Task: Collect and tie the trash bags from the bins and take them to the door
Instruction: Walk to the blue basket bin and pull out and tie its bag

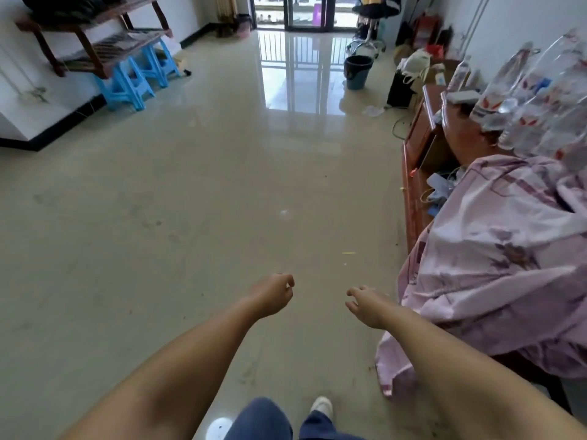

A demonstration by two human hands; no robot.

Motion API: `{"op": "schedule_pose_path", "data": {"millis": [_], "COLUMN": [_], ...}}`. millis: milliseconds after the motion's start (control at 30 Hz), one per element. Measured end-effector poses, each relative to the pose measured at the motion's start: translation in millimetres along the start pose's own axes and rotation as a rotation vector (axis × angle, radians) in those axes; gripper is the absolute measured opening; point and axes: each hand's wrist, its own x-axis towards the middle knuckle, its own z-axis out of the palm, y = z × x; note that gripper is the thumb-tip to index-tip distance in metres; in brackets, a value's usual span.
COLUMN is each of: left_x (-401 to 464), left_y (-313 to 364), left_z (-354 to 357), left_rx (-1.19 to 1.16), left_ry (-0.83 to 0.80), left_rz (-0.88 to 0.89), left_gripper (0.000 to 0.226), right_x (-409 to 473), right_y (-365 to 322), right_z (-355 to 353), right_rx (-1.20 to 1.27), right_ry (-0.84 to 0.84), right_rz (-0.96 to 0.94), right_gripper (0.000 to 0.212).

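Person stands on the glossy tiled floor (pixel 197 185), both bare arms stretched forward and low. Left hand (pixel 272 295) is loosely curled, fingers bent in toward the palm, nothing in it. Right hand (pixel 365 304) is half open, fingers spread and drooping, also holding nothing. The two hands are near each other but apart, over bare floor.

Landmark: the bin (pixel 358 72), a dark bucket with a black bag lining it, sits on the floor far ahead of the hands, toward the glass balcony door (pixel 293 11). It is just left of the clutter along the right wall. White bag (pixel 414 63) and a dark box sit just right of the bin. Wooden cabinet (pixel 419 160) runs from that clutter back toward the person, with a pink floral sheet (pixel 495 255) draped beside the right forearm. Clear plastic bottles (pixel 540 100) are piled above the sheet.

Across the room from the bin, on the left wall, blue stools (pixel 133 81) stand under a wooden rack (pixel 92 36). Jeans and a white shoe (pixel 321 406) show below the arms.
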Motion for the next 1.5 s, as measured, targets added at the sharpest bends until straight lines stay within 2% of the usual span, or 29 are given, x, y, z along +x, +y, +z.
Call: {"op": "schedule_pose_path", "data": {"millis": [200, 467, 633, 867, 1133, 1300, 1500], "left_x": [141, 350, 474, 658, 873, 985, 1152], "left_y": [-26, -52, -43, -6, 35, 40, 29], "left_z": [-73, -206, -303, -383, -480, -539, -616], "left_rx": [0.0, 0.003, 0.026, 0.032, 0.02, -0.001, 0.027], "left_ry": [-0.007, 0.014, 0.008, -0.02, -0.006, -0.024, -0.022], "left_rz": [-0.057, 0.017, 0.066, 0.153, 0.108, 0.077, 0.088], "left_gripper": [0.034, 0.031, 0.032, 0.033, 0.032, 0.033, 0.033], "right_x": [134, 320, 418, 569, 744, 849, 1000], "right_y": [1, -7, -6, 48, 127, 144, 158], "right_z": [-101, -250, -349, -463, -617, -704, -804], "right_rx": [-0.026, 0.006, 0.09, 0.082, 0.038, 0.042, 0.016], "right_ry": [-0.028, 0.048, 0.096, 0.119, 0.08, 0.043, 0.083], "right_rz": [-0.021, 0.017, 0.041, 0.1, 0.114, 0.082, 0.079], "right_gripper": [0.046, 0.046, 0.044, 0.046, 0.047, 0.045, 0.046]}}
